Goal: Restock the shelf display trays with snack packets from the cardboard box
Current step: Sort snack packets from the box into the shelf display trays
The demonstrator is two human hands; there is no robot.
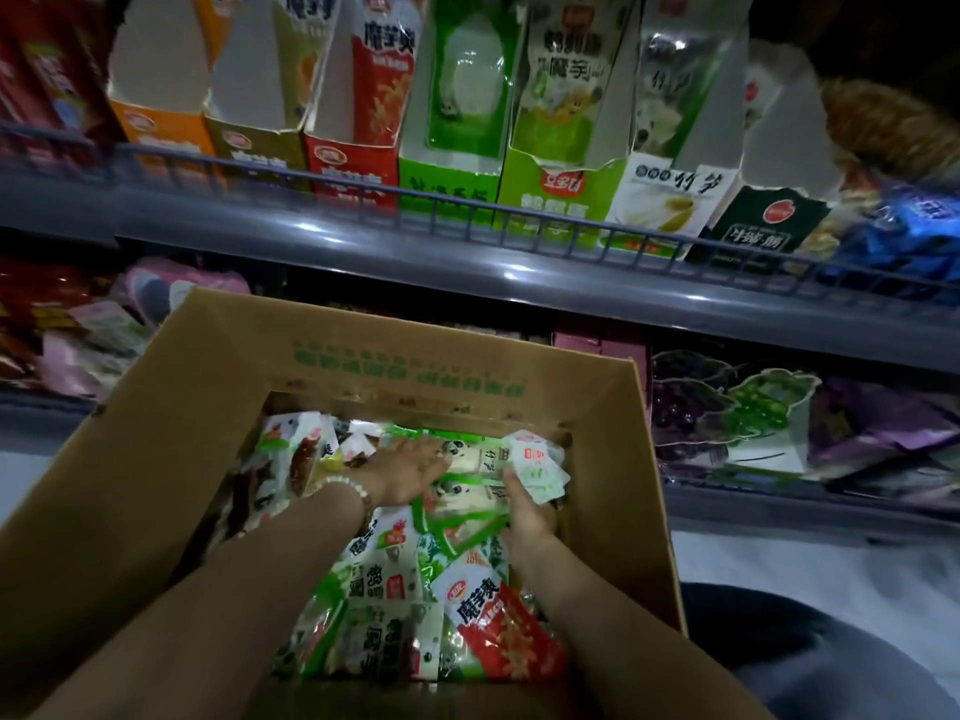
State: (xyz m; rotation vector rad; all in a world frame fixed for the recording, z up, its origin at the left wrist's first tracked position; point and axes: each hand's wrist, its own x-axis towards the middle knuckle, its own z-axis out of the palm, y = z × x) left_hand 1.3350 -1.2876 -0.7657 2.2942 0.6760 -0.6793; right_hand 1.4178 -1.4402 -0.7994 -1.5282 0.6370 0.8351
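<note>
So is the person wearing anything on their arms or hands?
Only one thing: a bracelet of pale round beads on the left wrist. No sleeves are in view, and the left hand and right hand have no gloves on.

竹笋 on white tray (675, 200), 魔芋爽 on red packet (498, 631)
</note>
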